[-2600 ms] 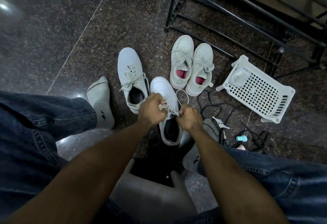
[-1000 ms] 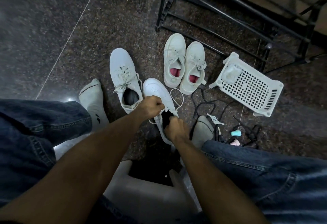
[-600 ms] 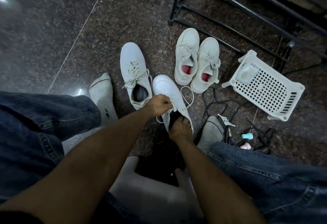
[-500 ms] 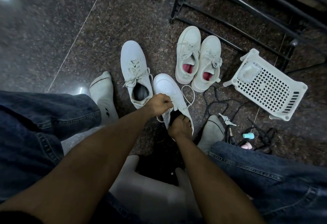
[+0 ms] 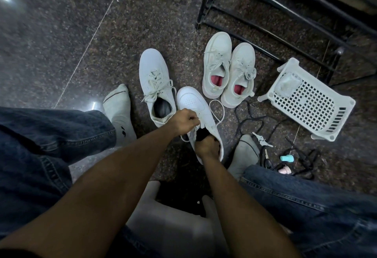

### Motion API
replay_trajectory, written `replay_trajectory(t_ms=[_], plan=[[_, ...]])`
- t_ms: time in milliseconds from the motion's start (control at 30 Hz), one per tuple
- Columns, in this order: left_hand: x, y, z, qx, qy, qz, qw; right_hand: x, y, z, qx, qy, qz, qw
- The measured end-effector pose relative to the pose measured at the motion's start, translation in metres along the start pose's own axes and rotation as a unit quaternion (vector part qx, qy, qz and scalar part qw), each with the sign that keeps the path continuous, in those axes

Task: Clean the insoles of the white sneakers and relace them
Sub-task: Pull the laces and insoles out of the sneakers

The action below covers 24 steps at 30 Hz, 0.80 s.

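The right hand (image 5: 207, 146) has left the lace and now reaches into the smooth white leather sneaker (image 5: 199, 115) on the floor — fingers hidden, grip unclear — while the left hand (image 5: 184, 120) just above pinches the white lace (image 5: 217, 110); likely the insole comes next.

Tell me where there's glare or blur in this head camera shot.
Head view: glare spots on the polished floor at far left and beside the left sock; edges smeared and bowed by the wide lens; the white sneaker under both hands is sharp, overall dim.
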<state>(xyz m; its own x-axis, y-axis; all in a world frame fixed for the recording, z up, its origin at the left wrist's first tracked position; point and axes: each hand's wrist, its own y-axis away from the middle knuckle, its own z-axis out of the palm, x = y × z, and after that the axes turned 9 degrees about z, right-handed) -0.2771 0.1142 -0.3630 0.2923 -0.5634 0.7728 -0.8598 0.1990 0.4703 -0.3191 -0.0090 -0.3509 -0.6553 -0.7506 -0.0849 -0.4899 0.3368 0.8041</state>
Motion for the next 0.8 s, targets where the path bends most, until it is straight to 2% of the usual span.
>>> replay_trajectory(t_ms=[100,167,300,467,700,800], plan=[[-0.001,-0.001,0.004,0.015,-0.005,-0.009,1.0,0.016,0.019,0.008,0.049,0.075,-0.064,0.994],[-0.001,-0.001,0.005,0.022,-0.007,-0.018,1.0,0.023,0.021,0.012,0.06,0.073,-0.084,0.992],[0.004,-0.001,0.003,0.014,-0.015,-0.023,1.0,0.014,0.008,0.001,0.021,-0.019,-0.023,0.999],[0.005,-0.003,0.002,-0.013,-0.037,-0.016,0.999,0.003,-0.003,-0.004,-0.024,-0.008,0.009,1.0],[0.006,-0.002,0.002,-0.014,-0.043,-0.014,0.999,-0.002,-0.011,-0.003,-0.026,-0.018,0.056,0.998],[0.007,-0.002,0.003,-0.019,-0.042,-0.021,0.999,0.004,-0.003,-0.003,0.033,0.019,0.037,0.999]])
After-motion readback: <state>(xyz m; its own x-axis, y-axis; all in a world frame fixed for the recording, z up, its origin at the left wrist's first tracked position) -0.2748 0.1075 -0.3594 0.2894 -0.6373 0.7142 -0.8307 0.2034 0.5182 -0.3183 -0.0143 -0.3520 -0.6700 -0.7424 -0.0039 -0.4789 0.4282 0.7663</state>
